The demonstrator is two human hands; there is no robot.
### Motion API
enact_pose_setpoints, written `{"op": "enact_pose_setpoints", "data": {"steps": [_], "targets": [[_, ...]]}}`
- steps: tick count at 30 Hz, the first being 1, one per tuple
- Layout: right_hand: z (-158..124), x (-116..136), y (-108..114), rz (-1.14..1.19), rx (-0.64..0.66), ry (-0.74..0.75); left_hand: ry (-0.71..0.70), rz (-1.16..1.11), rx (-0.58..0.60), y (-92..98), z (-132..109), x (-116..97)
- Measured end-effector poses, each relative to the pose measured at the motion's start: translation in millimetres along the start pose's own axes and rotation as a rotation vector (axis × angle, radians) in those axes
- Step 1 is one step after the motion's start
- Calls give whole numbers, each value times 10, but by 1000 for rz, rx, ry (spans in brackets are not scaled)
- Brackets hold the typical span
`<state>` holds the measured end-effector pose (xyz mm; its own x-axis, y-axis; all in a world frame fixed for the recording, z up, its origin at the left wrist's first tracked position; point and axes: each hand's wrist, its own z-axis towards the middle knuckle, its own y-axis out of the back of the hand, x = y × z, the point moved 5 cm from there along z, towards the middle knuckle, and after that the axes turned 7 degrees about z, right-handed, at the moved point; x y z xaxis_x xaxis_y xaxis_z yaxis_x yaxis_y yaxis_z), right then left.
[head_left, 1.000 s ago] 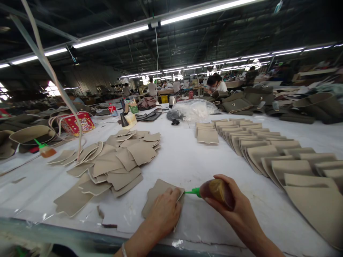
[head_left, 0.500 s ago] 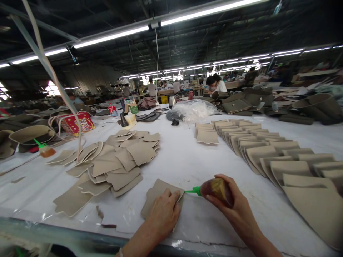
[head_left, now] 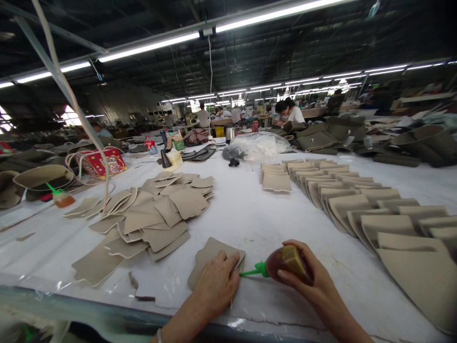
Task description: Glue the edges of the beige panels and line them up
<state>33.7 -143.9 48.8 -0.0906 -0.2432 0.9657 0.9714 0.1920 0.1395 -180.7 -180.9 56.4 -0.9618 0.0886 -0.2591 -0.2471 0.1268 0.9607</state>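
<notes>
A beige leather-like piece [head_left: 208, 255] lies on the white-covered table in front of me, apparently folded, with a second layer showing at its right side. My left hand [head_left: 218, 281] holds it down, fingers bent on top and the thumb hidden. In my right hand [head_left: 316, 281] is a squeeze bottle [head_left: 285, 263] of amber-brown liquid, tipped on its side with fingers wrapped round it. Its green nozzle points left, and the tip meets the piece's right edge close to my left fingertips. Whether liquid is coming out I cannot tell.
A loose pile of beige pieces [head_left: 157, 214] lies to the left. Overlapping rows of folded beige pieces [head_left: 378, 224] stretch along the right. Another green-tipped bottle [head_left: 62, 197], a red bag [head_left: 102, 163], a hanging cord [head_left: 82, 121] and plastic sheeting [head_left: 262, 146] stand around. People work farther back.
The bottle's nozzle tip has moved toward me along the right edge of the piece, with my right hand shifting slightly down. My left hand stays nearly in place on the piece.
</notes>
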Motion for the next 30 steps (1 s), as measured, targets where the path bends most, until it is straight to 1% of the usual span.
{"op": "enact_pose_setpoints", "data": {"steps": [2,7,8,11,13,17,21,22,26,27,30], "targets": [[-13,0,-27,60,39,-28,10,-4,-4,4,2,7],[-11,48,9,26,-31,-11,16,1,4,24,11,15],[-25,53,2,34,-21,-15,15,-2,4,24,10,17],[-92,47,-53,108,64,-62,16,-19,-5,19,3,31],[-126,38,-67,134,86,-84,16,-27,-14,18,-4,38],[-152,30,-30,92,29,-62,19,-38,-9,31,-11,46],[-205,-2,-83,105,135,-107,31,-44,-4,35,-9,56],[-218,-7,-86,98,145,-107,30,-46,-7,33,-10,57],[-255,0,-28,46,50,-50,25,-52,-24,21,-14,64],[-267,2,-29,53,52,-50,22,-56,-26,18,-13,64],[-298,-9,-75,104,129,-98,9,-69,-31,12,-6,64]]}}
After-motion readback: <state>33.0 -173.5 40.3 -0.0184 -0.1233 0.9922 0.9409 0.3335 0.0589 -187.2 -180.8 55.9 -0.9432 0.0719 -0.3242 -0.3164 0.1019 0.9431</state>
